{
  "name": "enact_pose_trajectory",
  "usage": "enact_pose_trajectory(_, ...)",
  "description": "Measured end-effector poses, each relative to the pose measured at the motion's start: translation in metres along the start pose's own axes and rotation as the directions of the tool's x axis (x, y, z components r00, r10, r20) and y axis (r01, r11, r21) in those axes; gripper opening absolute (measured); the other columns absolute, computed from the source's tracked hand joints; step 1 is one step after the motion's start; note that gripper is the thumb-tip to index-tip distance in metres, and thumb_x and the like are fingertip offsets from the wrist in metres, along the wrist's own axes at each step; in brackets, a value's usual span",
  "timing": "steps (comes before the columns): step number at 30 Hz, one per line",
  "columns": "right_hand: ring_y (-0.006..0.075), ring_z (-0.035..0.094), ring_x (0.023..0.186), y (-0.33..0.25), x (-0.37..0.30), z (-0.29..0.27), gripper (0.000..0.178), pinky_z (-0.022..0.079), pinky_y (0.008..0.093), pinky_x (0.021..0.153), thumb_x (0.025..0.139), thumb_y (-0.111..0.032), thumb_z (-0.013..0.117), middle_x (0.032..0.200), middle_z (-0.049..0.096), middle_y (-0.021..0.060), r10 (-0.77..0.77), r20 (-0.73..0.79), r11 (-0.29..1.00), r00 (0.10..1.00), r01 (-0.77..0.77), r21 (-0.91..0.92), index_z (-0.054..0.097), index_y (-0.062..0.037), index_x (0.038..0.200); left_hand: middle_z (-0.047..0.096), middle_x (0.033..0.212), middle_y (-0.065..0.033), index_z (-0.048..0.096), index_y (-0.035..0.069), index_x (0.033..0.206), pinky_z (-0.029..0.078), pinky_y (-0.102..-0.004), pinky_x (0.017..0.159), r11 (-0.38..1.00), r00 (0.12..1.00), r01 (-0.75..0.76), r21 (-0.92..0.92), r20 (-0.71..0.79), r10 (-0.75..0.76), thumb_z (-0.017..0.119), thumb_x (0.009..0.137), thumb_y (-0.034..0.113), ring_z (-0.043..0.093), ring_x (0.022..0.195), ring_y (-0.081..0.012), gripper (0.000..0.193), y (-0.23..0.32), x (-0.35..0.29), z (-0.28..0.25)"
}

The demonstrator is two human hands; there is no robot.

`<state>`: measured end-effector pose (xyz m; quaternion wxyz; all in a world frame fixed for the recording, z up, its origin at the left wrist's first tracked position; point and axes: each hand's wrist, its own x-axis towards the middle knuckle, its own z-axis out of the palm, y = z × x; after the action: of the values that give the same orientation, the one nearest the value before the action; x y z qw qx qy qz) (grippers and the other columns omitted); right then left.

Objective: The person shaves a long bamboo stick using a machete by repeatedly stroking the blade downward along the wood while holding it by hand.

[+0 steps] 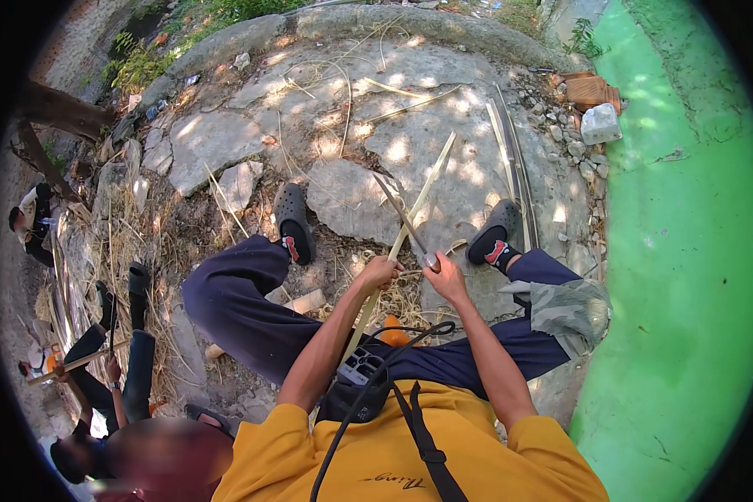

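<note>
My left hand is closed round a long pale bamboo strip. The strip slants from below that hand, between my knees, up and away to the right. A knife with a long narrow blade is gripped by its handle in my right hand. Its blade points away to the left and crosses the strip just beyond my hands; whether the two touch I cannot tell. Thin shavings lie on the ground beneath my hands. A grey cloth drapes over my right knee.
Long split strips lie beyond my right foot, others across the cracked concrete. A short bamboo piece lies by my left leg. Rubble and a white block edge the green wall. Other people sit at left, one holding a strip.
</note>
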<state>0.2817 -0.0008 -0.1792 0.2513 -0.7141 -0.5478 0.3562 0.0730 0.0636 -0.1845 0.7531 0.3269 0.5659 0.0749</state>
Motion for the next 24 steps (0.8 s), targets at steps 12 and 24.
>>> enact_pose_trajectory(12,0.0374,0.068,0.092,0.016,0.025,-0.006,0.042,0.053,0.0438,0.079,0.072,-0.031,0.073,0.093,0.070,0.0207,0.117,0.174,0.978,0.978,-0.084,-0.188,0.064,-0.0022,0.102,0.067,0.090,-0.0304,0.063,-0.005,0.096,0.054,-0.0552,0.073,0.614,0.813,-0.188,0.767,-0.229,0.535,0.050,0.093,0.013,0.068,0.085,-0.0467,0.023,0.000,-0.022,0.028)
enact_pose_trajectory(24,0.0356,0.070,0.082,0.016,0.011,0.001,0.044,0.054,0.0418,0.076,0.073,-0.036,0.076,0.083,0.070,0.0220,0.069,0.137,0.998,0.988,-0.067,-0.018,0.069,-0.0013,0.100,0.060,0.063,-0.0157,0.058,-0.004,0.098,0.049,-0.0424,0.055,0.863,0.951,-0.259,0.433,-0.042,0.306,0.042,0.099,0.018,0.067,0.064,-0.0301,0.027,-0.006,0.000,0.020)
